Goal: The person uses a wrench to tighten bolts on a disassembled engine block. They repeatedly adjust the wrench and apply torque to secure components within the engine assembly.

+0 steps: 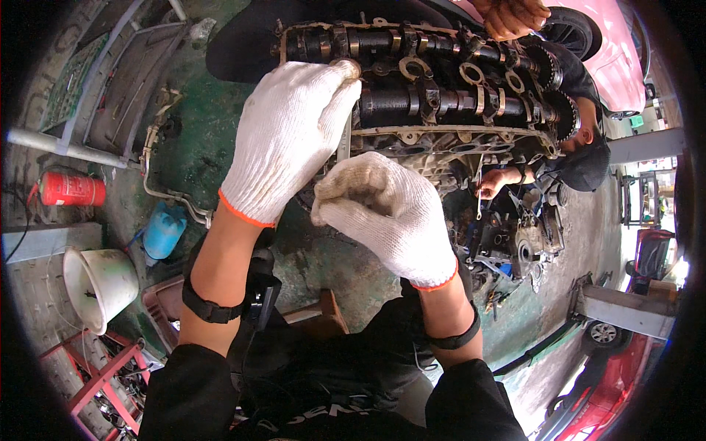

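My left hand (290, 132), in a white knitted glove with an orange cuff, is at the left end of an engine's cylinder head (412, 135). Its fingers are closed near the end of the camshafts (382, 106); what they pinch, if anything, is hidden. A narrow metal strip (344, 143) shows just below those fingers, and I cannot tell whether it is held. My right hand (386, 213), gloved alike, is just in front of the head's near edge, its fingers curled and thumb pressed to them. Whatever lies inside that grip cannot be made out.
At right a person's hand (496, 181) holds a wrench (479, 206) beside the engine; another bare hand (511, 16) reaches over its far side. Engine parts (526, 242) lie on the floor at right. A white bucket (107, 283), blue container (164, 229) and fire extinguisher (73, 189) stand left.
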Available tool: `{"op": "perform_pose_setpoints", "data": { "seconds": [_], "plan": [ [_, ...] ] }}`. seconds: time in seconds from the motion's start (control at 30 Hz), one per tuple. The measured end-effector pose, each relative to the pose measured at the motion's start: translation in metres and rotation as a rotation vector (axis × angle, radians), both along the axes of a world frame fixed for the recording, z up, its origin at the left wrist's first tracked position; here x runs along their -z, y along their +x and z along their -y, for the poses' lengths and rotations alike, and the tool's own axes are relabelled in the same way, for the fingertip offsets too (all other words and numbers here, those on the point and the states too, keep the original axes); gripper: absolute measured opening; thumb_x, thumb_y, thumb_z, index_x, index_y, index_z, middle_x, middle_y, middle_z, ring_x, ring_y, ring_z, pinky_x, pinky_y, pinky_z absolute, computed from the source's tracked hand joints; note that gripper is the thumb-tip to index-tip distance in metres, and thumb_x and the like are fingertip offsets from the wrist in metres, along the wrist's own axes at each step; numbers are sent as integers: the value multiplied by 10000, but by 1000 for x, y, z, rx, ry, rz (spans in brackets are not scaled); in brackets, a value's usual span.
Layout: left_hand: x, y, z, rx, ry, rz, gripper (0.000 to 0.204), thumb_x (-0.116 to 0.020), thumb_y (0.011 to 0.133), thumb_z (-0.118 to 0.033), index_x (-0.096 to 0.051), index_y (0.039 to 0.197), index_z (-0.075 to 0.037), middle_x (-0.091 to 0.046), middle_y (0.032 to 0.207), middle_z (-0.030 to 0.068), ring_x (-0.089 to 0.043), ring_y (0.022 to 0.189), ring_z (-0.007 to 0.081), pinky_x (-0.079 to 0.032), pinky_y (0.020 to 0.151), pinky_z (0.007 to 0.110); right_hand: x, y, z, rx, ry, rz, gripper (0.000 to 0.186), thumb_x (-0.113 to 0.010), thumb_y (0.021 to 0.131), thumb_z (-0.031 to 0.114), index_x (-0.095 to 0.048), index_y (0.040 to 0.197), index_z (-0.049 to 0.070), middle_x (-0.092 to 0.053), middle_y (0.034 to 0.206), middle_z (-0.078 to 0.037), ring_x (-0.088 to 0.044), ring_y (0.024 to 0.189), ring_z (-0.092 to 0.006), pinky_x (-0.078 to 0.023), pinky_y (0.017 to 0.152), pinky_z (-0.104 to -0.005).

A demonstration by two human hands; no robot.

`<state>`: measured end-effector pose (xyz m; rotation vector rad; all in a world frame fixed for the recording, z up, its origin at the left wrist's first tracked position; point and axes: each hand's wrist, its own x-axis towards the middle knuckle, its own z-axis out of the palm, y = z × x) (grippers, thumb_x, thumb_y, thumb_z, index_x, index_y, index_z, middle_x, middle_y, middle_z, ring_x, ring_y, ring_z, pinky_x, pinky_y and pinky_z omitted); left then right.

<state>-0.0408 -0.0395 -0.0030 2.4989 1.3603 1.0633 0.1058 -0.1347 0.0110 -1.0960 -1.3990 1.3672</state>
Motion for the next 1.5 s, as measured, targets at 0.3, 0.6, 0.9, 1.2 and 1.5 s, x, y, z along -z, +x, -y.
{"op": "perform_pose_setpoints", "data": {
  "seconds": [0.3,0.6,0.9,1.2,1.5],
  "plan": [
    [3,4,-1,-31,20,178,265,-608,980,-217,-718,1135,-33,-733,1041,155,-687,968,343,-541,866,429,-1,3,0,67,230,118,167,-603,912,-59,-663,1066,-44,-727,883,-93,-687,806,-133,-552,753,-271],
    [8,4,2,-78,-79,189,298,-648,961,-273,-732,1060,-5,-732,994,170,-689,958,335,-541,869,420,-14,12,2,414,134,-27,244,-477,970,-27,-660,1117,-95,-708,875,-122,-678,755,-160,-553,752,-277],
    [6,7,-1,-23,66,160,284,-606,989,-265,-728,1071,-22,-732,989,133,-677,915,323,-531,867,418,-13,18,2,448,231,-173,202,-530,995,1,-646,1136,-85,-719,829,-114,-669,721,-129,-541,708,-249],
    [8,7,-1,-22,95,61,282,-586,999,-267,-717,1117,-47,-729,997,108,-676,966,291,-516,923,416,-13,30,-1,533,148,-158,222,-549,978,41,-673,1124,-73,-725,836,-112,-680,721,-135,-531,703,-235],
    [13,5,-5,-18,81,56,286,-605,984,-255,-723,1144,-49,-740,1035,118,-682,974,308,-531,919,417,-9,16,-7,-8,-254,-233,173,-565,885,-51,-668,1020,-86,-723,909,-166,-717,758,-210,-596,715,-287]
  ]
}}
